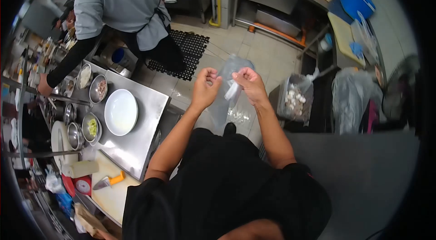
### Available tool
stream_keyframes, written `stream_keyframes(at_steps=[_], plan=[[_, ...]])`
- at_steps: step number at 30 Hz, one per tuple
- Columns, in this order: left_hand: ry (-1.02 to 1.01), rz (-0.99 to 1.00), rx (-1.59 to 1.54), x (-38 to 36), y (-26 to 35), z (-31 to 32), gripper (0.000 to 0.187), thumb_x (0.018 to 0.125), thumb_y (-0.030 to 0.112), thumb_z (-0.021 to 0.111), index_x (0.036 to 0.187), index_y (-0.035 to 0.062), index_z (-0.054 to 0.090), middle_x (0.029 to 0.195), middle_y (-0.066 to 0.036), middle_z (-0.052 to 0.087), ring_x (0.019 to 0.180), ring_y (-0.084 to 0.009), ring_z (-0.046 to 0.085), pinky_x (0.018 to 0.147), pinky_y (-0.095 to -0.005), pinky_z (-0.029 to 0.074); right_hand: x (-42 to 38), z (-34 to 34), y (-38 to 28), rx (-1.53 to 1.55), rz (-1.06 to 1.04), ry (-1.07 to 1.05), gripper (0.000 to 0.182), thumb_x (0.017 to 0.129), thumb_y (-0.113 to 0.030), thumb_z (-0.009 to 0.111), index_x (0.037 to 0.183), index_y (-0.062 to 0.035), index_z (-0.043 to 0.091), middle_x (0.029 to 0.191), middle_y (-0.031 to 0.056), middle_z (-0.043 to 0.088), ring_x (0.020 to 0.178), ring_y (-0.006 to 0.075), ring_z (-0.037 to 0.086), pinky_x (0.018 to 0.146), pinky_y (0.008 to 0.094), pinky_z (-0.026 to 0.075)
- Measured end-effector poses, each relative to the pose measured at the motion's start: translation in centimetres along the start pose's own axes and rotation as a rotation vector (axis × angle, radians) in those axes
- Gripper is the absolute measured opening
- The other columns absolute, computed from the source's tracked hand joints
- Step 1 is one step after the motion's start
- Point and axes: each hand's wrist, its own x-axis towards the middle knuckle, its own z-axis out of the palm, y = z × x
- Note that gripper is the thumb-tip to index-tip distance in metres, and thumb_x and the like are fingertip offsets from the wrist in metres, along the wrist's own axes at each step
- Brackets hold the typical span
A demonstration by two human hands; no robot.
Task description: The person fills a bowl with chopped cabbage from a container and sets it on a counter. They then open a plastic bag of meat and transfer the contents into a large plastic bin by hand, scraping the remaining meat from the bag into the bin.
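In front of my body hangs a clear plastic bag (220,110), limp and see-through, with a white patch on it near my right hand. My right hand (252,86) pinches its upper part between thumb and fingers. On the other side, my left hand (206,91) has its fingers curled in at the bag's edge; the exact contact is hard to make out. Through the plastic the tiled floor shows.
To the left, a steel table (141,119) bears a white bowl (121,112), several metal bowls with food, and a cutting board (111,167) with a yellow-handled knife (109,180). A lined bin (295,101) stands right. A co-worker (122,4) reaches across at upper left.
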Motion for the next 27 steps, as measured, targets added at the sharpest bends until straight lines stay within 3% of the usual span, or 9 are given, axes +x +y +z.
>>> stream_keyframes(at_steps=[8, 12, 14, 16, 19, 21, 22, 25, 27], plan=[[-0.219, -0.205, -0.325, 11.7, -3.2, 6.7, 0.016, 0.082, 0.008, 0.062, 0.095, 0.0017, 0.055, 0.075, 0.001, 0.056, 0.07, -0.0039, 0.051, 0.062, -0.0197, 0.043, 12.6, -4.2, -2.5, 0.29, 0.08, -0.159, 0.012, 0.087, -0.016, 0.058, 0.088, -0.0042, 0.055, 0.085, 0.0034, 0.059, 0.076, 0.0085, 0.053, 0.069, 0.0233, 0.042], [-0.162, -0.257, -0.406, 18.1, -5.4, 9.0, 0.014, 0.082, 0.013, 0.063, 0.09, 0.0039, 0.056, 0.077, 0.001, 0.057, 0.067, -0.0051, 0.051, 0.059, -0.02, 0.042, 18.9, -7.6, -3.7, 0.463, 0.184, 0.034, 0.01, 0.088, -0.013, 0.053, 0.088, -0.0038, 0.054, 0.087, 0.0069, 0.059, 0.081, 0.0168, 0.055, 0.079, 0.0325, 0.044], [-0.148, -0.434, -0.798, 21.8, -7.2, 9.9, 0.009, 0.087, 0.008, 0.054, 0.095, 0.0041, 0.055, 0.085, -0.002, 0.059, 0.075, -0.0079, 0.057, 0.067, -0.0241, 0.048, 22.8, -10.6, -3.4, 0.522, 0.19, 0.116, 0.01, 0.088, -0.014, 0.051, 0.088, -0.0036, 0.054, 0.086, 0.0079, 0.059, 0.081, 0.0195, 0.056, 0.08, 0.0356, 0.045], [-0.083, -0.513, -1.125, 25.6, -10.0, 10.7, 0.016, 0.087, 0.009, 0.049, 0.101, 0.0027, 0.055, 0.096, -0.008, 0.06, 0.086, -0.0167, 0.061, 0.077, -0.0322, 0.051, 26.5, -15.0, -3.7, 0.811, 0.241, -0.14, 0.012, 0.087, -0.015, 0.049, 0.087, -0.0043, 0.054, 0.085, 0.0088, 0.059, 0.084, 0.0213, 0.056, 0.083, 0.0399, 0.044], [-0.125, -0.559, -1.314, 32.3, -10.2, 10.8, 0.025, 0.087, 0.012, 0.044, 0.104, -0.0039, 0.052, 0.105, -0.016, 0.059, 0.1, -0.0273, 0.057, 0.091, -0.0416, 0.044, 29.8, -17.6, -7.6, 0.935, 0.145, -0.165, 0.013, 0.086, -0.018, 0.048, 0.086, -0.0054, 0.052, 0.084, 0.0084, 0.058, 0.083, 0.0203, 0.056, 0.081, 0.0421, 0.044], [-0.099, -0.586, -1.412, 36.6, -10.1, 10.5, 0.029, 0.087, 0.013, 0.038, 0.103, -0.0062, 0.051, 0.106, -0.018, 0.059, 0.102, -0.0293, 0.055, 0.093, -0.0444, 0.042, 31.0, -17.3, -11.5, 0.614, 0.076, 0.143, 0.011, 0.086, -0.017, 0.048, 0.088, -0.0057, 0.049, 0.08, 0.0045, 0.055, 0.079, 0.0162, 0.054, 0.077, 0.0339, 0.045], [-0.081, -0.579, -1.466, 38.4, -9.8, 10.1, 0.03, 0.087, 0.014, 0.034, 0.102, -0.0063, 0.05, 0.105, -0.019, 0.058, 0.1, -0.0291, 0.056, 0.092, -0.0448, 0.042, 31.6, -18.4, -11.4, 0.625, 0.074, 0.156, 0.011, 0.086, -0.017, 0.048, 0.088, -0.0057, 0.049, 0.08, 0.0045, 0.055, 0.079, 0.0162, 0.054, 0.077, 0.0339, 0.045], [-0.06, -0.416, -1.474, 42.9, -10.5, 9.5, 0.021, 0.083, 0.013, 0.037, 0.094, 0.0, 0.05, 0.093, -0.013, 0.059, 0.096, -0.0264, 0.056, 0.091, -0.043, 0.041, 35.5, -22.9, -9.2, -0.161, -0.239, 0.106, 0.015, 0.086, -0.009, 0.052, 0.101, -0.0062, 0.05, 0.076, -0.0028, 0.05, 0.064, 0.0064, 0.049, 0.06, 0.02, 0.043], [-0.044, -0.348, -1.405, 44.3, -9.1, 9.4, 0.018, 0.082, 0.012, 0.039, 0.093, 0.0022, 0.049, 0.09, -0.011, 0.057, 0.092, -0.0246, 0.056, 0.088, -0.0412, 0.042, 38.1, -24.2, -9.2, -0.098, -0.101, 0.173, 0.015, 0.087, -0.01, 0.052, 0.102, -0.0068, 0.051, 0.075, -0.0033, 0.049, 0.063, 0.0061, 0.048, 0.059, 0.0197, 0.042]])
